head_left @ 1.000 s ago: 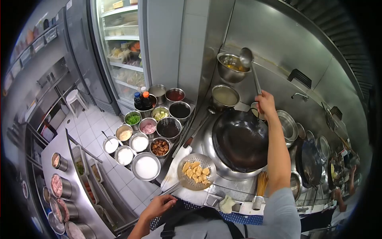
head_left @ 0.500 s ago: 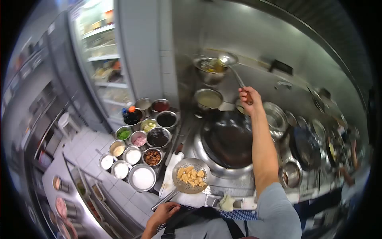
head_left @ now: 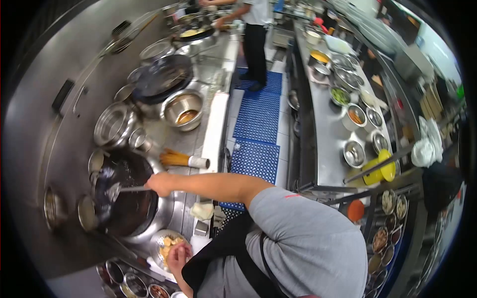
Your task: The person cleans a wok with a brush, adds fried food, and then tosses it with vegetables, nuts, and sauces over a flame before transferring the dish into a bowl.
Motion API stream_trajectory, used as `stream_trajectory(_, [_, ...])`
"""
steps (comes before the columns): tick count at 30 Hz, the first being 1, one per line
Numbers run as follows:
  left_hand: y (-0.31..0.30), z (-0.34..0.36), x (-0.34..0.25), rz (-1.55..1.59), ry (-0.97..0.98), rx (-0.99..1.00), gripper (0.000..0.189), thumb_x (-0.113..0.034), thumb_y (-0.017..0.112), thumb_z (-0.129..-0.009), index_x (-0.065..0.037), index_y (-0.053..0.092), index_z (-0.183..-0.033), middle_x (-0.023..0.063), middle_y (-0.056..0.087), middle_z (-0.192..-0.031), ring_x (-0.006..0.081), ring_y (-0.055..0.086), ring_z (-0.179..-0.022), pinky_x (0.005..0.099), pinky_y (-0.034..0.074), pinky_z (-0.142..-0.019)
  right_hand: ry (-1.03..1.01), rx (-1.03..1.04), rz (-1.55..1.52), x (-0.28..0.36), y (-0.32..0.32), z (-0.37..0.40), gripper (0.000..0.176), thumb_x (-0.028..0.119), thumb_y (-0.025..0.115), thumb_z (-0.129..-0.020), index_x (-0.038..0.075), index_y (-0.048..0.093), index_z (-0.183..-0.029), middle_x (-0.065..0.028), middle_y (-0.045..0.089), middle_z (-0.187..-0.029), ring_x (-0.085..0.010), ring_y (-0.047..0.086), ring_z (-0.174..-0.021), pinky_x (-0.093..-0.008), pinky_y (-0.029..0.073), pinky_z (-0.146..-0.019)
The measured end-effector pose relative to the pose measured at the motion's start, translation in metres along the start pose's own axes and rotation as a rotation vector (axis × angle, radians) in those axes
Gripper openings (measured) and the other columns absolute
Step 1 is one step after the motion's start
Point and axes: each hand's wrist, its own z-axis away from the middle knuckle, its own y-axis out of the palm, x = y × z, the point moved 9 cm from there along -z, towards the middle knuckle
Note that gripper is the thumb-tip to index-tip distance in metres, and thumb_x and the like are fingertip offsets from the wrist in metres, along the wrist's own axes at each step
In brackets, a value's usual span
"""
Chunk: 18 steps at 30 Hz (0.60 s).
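Note:
My right hand (head_left: 160, 184) is wrapped around the handle of a metal ladle (head_left: 115, 190), whose bowl is inside the large dark wok (head_left: 126, 211). Below the wok sits a perforated metal strainer (head_left: 158, 240) holding several yellow-brown food pieces (head_left: 169, 242). My left hand (head_left: 179, 256) hovers in front of the strainer's near side, its fingers loosely bent and apart. No object shows in it, and it covers part of the strainer and food. A folded cloth (head_left: 201, 211) lies on the counter edge near my apron.
A bamboo brush (head_left: 180, 159), a metal pot (head_left: 183, 110) and a second wok (head_left: 163, 78) stand farther along the range. Ingredient containers (head_left: 134, 285) sit at the lower left. Blue mats (head_left: 258, 116) line the aisle, where another person (head_left: 256, 39) stands. A steel counter (head_left: 325, 144) holds bowls.
The view has swung right. My right hand has brought the ladle from the bowl by the back wall into the wok. My left hand has risen to the strainer.

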Motion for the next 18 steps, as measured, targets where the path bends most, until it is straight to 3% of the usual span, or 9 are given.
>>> stream_trajectory(2, [0.045,-0.036,-0.047,-0.108,0.005,0.032,0.022,-0.018,0.062,-0.100,0.002,0.065,-0.109,0.0099,0.071,-0.091,0.0120,0.061,-0.072,0.0256,0.050,-0.068,-0.042,-0.051,0.012,-0.015,0.001,0.017,0.037,0.008,0.066,-0.074,0.008,0.069,-0.111,-0.0190,0.071,-0.093,-0.0388,0.068,-0.093,-0.0491,0.054,-0.082])
stream_trajectory(4, [0.082,-0.065,-0.067,-0.090,0.048,0.115,0.021,-0.016,0.062,-0.099,0.001,0.065,-0.110,0.0097,0.071,-0.093,0.0109,0.060,-0.074,0.0243,0.048,-0.070,-0.009,-0.008,-0.168,-0.039,-0.019,0.046,0.046,0.028,0.073,-0.080,0.009,0.066,-0.120,-0.0195,0.070,-0.099,-0.0397,0.066,-0.098,-0.0505,0.051,-0.087])
stream_trajectory(6, [0.118,-0.078,-0.079,-0.061,0.068,0.168,0.021,-0.016,0.063,-0.098,0.002,0.065,-0.109,0.0104,0.071,-0.092,0.0113,0.060,-0.074,0.0246,0.048,-0.069,-0.075,-0.498,-0.262,-0.104,-0.050,0.095,0.044,0.035,0.070,-0.086,0.007,0.066,-0.120,-0.0198,0.069,-0.105,-0.0391,0.065,-0.102,-0.0485,0.050,-0.089])
stream_trajectory(7, [0.132,-0.085,-0.075,-0.052,0.082,0.235,0.021,-0.016,0.064,-0.097,0.002,0.066,-0.108,0.0114,0.072,-0.093,0.0118,0.061,-0.074,0.0245,0.048,-0.069,0.046,-0.374,-0.481,-0.139,-0.074,0.136,0.043,0.036,0.067,-0.090,0.006,0.065,-0.121,-0.0202,0.068,-0.112,-0.0381,0.063,-0.105,-0.0452,0.050,-0.091])
stream_trajectory(9, [0.167,-0.093,-0.062,-0.040,0.026,0.352,0.023,-0.017,0.064,-0.098,0.003,0.066,-0.108,0.0124,0.072,-0.095,0.0124,0.063,-0.077,0.0247,0.049,-0.069,0.427,-0.749,-0.410,-0.265,-0.102,0.257,0.030,0.021,0.064,-0.090,0.006,0.069,-0.116,-0.0137,0.071,-0.109,-0.0334,0.065,-0.104,-0.0445,0.053,-0.089])
stream_trajectory(10, [0.182,-0.095,-0.054,-0.051,-0.017,0.394,0.023,-0.017,0.064,-0.098,0.003,0.066,-0.109,0.0127,0.072,-0.096,0.0124,0.063,-0.078,0.0247,0.050,-0.070,0.355,-0.928,0.280,-0.265,-0.156,0.345,0.021,0.015,0.061,-0.091,0.008,0.072,-0.108,-0.0131,0.071,-0.112,-0.0299,0.066,-0.104,-0.0434,0.053,-0.091])
stream_trajectory(12, [0.211,-0.100,-0.038,-0.031,-0.114,0.430,0.023,-0.017,0.063,-0.099,0.003,0.065,-0.111,0.0124,0.072,-0.097,0.0121,0.064,-0.079,0.0247,0.051,-0.071,1.023,-1.355,0.276,-0.363,-0.195,0.569,0.036,0.028,0.059,-0.093,0.000,0.064,-0.116,-0.0203,0.067,-0.116,-0.0347,0.064,-0.108,-0.0458,0.050,-0.094])
stream_trajectory(15, [0.256,-0.112,-0.033,-0.053,-0.202,0.488,0.023,-0.016,0.061,-0.100,0.003,0.065,-0.113,0.0117,0.072,-0.098,0.0113,0.064,-0.081,0.0246,0.052,-0.074,1.869,-1.723,0.351,-0.396,-0.189,0.863,0.068,0.048,0.056,-0.096,-0.012,0.051,-0.127,-0.0310,0.060,-0.122,-0.0418,0.060,-0.115,-0.0494,0.047,-0.099])
stream_trajectory(18, [0.306,-0.127,-0.045,-0.152,-0.227,0.544,0.023,-0.015,0.060,-0.101,0.003,0.065,-0.115,0.0100,0.072,-0.097,0.0101,0.064,-0.083,0.0240,0.053,-0.077,1.902,-1.854,0.212,-0.388,-0.212,0.975,0.061,0.043,0.060,-0.091,-0.016,0.062,-0.107,-0.0328,0.066,-0.101,-0.0392,0.069,-0.086,-0.0465,0.056,-0.077])
